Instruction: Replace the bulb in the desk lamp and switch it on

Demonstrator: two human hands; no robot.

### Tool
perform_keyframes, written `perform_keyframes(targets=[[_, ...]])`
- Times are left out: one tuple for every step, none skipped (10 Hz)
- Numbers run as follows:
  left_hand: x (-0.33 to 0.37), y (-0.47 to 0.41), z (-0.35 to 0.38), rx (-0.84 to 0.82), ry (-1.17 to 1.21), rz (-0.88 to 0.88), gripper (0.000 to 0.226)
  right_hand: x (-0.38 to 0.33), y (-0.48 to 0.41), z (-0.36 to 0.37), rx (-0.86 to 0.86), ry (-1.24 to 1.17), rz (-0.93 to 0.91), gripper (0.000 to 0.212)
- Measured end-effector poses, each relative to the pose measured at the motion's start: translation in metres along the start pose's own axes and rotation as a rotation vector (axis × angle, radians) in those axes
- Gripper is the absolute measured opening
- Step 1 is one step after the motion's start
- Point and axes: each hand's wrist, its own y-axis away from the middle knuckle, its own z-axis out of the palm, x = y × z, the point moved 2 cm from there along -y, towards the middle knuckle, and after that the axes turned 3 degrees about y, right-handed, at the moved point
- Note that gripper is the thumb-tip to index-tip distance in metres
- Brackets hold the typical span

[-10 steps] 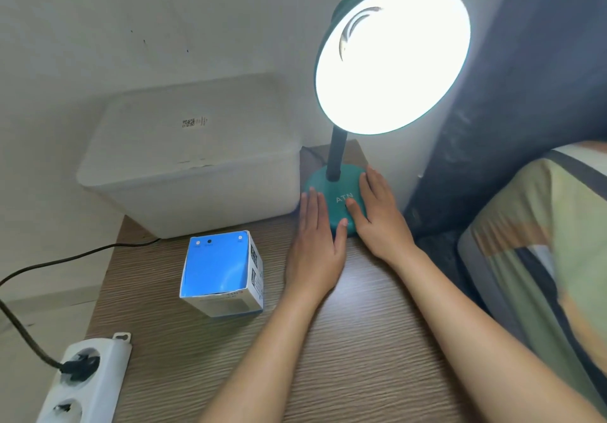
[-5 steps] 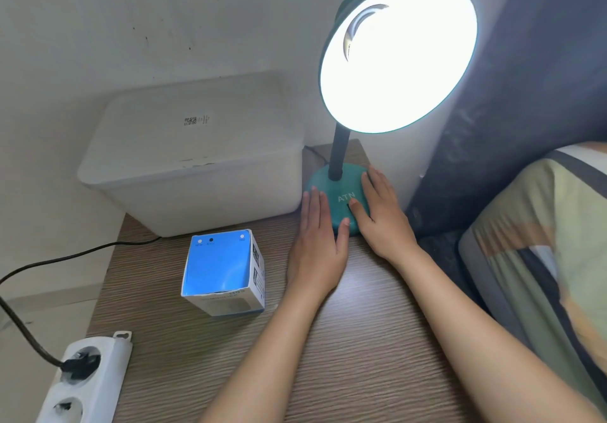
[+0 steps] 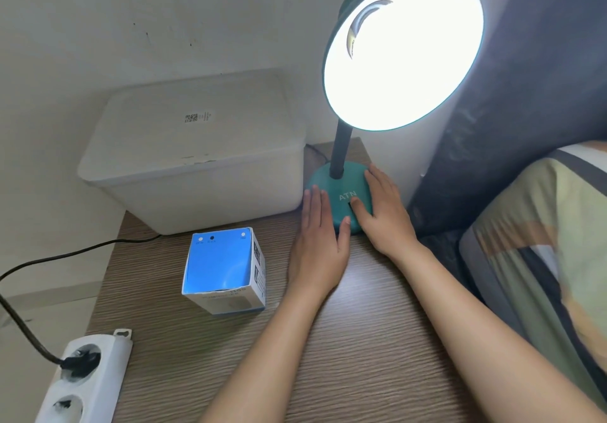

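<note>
1. The desk lamp (image 3: 341, 189) is lit, its shade (image 3: 402, 51) blazing white above both hands, so the bulb inside looks fitted and working, though glare hides the bulb itself.
2. Right hand (image 3: 382, 212) lies flat and open on the teal base, gripping nothing, its thumb at a dark spot below the ATN lettering; that is probably the switch, I judge.
3. Left hand (image 3: 320, 238) rests flat and open on the desk (image 3: 361, 340), fingertips touching the base's near-left edge, holding nothing.
4. Risk: a second press from that thumb would cut the light.
5. Risk: dragging either hand back could tug the base, and the top-heavy shade might tip.
6. The blue box (image 3: 223, 268) sits just left of the left hand; a careless sweep could knock it toward the power strip (image 3: 82, 380).
</note>
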Motion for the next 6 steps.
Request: perform_keyframes(targets=[[-0.001,0.000,0.001,0.026,-0.028,0.015,0.075,0.000,-0.001,0.002,0.040,0.032,0.010,0.061],[0.000,0.000,0.001,0.020,-0.015,0.004,0.073,0.000,-0.001,0.004,0.054,0.034,0.020,0.061],[0.000,0.001,0.002,0.018,0.000,-0.001,0.067,0.000,0.002,0.007,0.058,0.063,0.006,0.059],[0.001,0.005,0.001,0.017,0.033,-0.016,0.062,0.000,0.008,0.006,0.036,0.047,0.008,0.058],[0.000,0.003,-0.001,0.022,0.068,-0.024,0.062,-0.001,0.014,0.001,0.008,-0.002,0.039,0.059],[0.005,0.020,-0.009,0.053,0.136,-0.039,0.063,-0.001,0.050,-0.006,0.014,0.010,0.077,0.062]])
